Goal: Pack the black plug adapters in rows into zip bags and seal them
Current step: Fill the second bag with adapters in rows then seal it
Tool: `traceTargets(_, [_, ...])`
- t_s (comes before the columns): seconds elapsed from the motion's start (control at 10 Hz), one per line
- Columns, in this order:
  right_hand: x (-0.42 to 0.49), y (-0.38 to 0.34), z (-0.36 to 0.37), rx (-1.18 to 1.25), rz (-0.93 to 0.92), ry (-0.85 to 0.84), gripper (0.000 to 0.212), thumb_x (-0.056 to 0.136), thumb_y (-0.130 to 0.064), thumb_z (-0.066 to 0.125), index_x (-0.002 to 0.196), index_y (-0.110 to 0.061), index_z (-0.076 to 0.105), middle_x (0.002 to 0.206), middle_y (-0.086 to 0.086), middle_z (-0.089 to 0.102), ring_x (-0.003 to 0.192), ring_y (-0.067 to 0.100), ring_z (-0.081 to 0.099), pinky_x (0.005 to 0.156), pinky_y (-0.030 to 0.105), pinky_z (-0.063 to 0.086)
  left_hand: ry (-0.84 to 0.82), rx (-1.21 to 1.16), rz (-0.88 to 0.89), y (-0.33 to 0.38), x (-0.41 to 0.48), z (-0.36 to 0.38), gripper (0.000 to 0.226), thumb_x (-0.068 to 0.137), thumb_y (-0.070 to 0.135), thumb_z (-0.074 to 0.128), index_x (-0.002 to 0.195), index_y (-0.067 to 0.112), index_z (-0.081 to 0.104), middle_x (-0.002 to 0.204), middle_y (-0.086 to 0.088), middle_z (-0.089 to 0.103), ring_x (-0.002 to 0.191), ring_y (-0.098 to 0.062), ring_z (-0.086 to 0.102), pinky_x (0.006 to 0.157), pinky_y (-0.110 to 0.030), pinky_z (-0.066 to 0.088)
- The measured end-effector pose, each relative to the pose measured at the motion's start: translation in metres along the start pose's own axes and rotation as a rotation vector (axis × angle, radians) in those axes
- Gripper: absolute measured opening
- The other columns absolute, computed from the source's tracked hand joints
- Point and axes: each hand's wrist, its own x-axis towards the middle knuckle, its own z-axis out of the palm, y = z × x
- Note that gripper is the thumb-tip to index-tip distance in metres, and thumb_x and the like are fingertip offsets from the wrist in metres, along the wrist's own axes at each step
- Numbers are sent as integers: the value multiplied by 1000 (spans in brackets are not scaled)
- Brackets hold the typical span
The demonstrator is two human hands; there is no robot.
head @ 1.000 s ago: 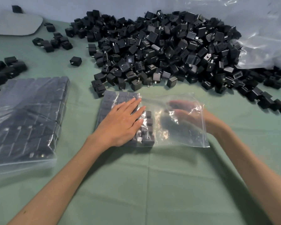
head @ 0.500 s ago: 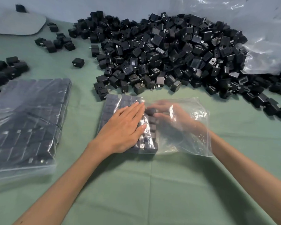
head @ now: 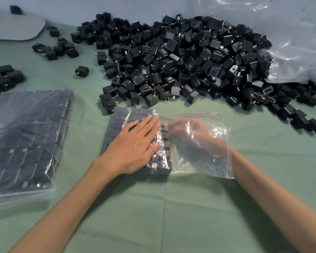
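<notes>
Clear bags (head: 206, 167): two; left hand (head: 135, 145) atop one, right hand (head: 193, 136) inside.

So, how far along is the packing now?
Done: one filled bag lies at the left, packed in rows. In hand: the left hand presses flat on a partly filled zip bag while the right hand is inside it, blurred. Left: fill and seal this bag; the big pile of adapters is unpacked.

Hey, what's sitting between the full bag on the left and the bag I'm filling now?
Head view: between the full bag and the bag being filled, only bare green table cover; the left forearm crosses its near end.
</notes>
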Motion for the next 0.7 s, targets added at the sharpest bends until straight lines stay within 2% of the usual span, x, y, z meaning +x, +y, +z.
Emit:
traceTargets(0.1, [3, -3, -9, -307, 24, -57, 20, 91, -4, 60, 100, -19, 72, 107, 7, 71, 85, -2, 65, 82, 17, 50, -35, 5, 11, -3, 2, 0, 62, 88, 55, -11, 143, 27, -24, 156, 10, -27, 140, -2, -29, 115, -27, -15])
traceTargets(0.2, [-1, -9, -20, -301, 11, -215, 30, 95, -2, 53, 123, -3, 62, 127, 14, 62, 119, 26, 57, 100, 25, 41, -63, 11, 35, -2, 10, 0, 66, 89, 56, -9, 145, 25, -21, 156, 9, -26, 141, -2, -28, 116, -27, -14])
traceTargets(0.3, [-14, -17, -28, -86, 108, -419, 47, 95, 8, 47, 139, -5, 45, 142, 6, 50, 132, 21, 46, 101, 20, 41, -21, 3, 64, 3, 19, 2, 69, 91, 56, -6, 150, 21, -12, 159, 6, -20, 142, -3, -24, 116, -26, -15])
traceTargets(0.4, [-25, -17, -67, -132, 232, -675, 54, 93, 19, 39, 141, -4, 42, 141, 8, 51, 129, 20, 50, 96, 27, 47, 4, 0, 76, 4, 21, 4, 69, 87, 59, -12, 147, 24, -15, 158, 7, -20, 143, -3, -23, 117, -27, -14])
traceTargets(0.5, [-23, -35, -132, -591, 258, -317, 46, 89, 10, 53, 84, -30, 78, 91, -3, 75, 85, 7, 69, 67, 25, 49, -1, -14, 68, 5, 20, 5, 71, 86, 61, -13, 146, 24, -15, 158, 7, -21, 143, -3, -23, 119, -29, -11])
traceTargets(0.6, [9, -52, -153, -622, 172, 269, 31, 89, -5, 55, 74, -26, 73, 78, -2, 74, 62, 4, 62, 52, 22, 38, 11, -32, 59, 5, 20, 6, 74, 86, 61, -12, 149, 23, -11, 158, 7, -20, 143, -3, -23, 120, -30, -10])
traceTargets(0.7, [60, -53, -125, -803, 138, 301, 11, 87, -34, 62, 93, -25, 64, 86, -5, 70, 78, 9, 66, 65, 28, 51, 9, -47, 58, 4, 20, 5, 75, 87, 62, -11, 151, 22, -9, 159, 7, -19, 143, -3, -22, 120, -30, -10])
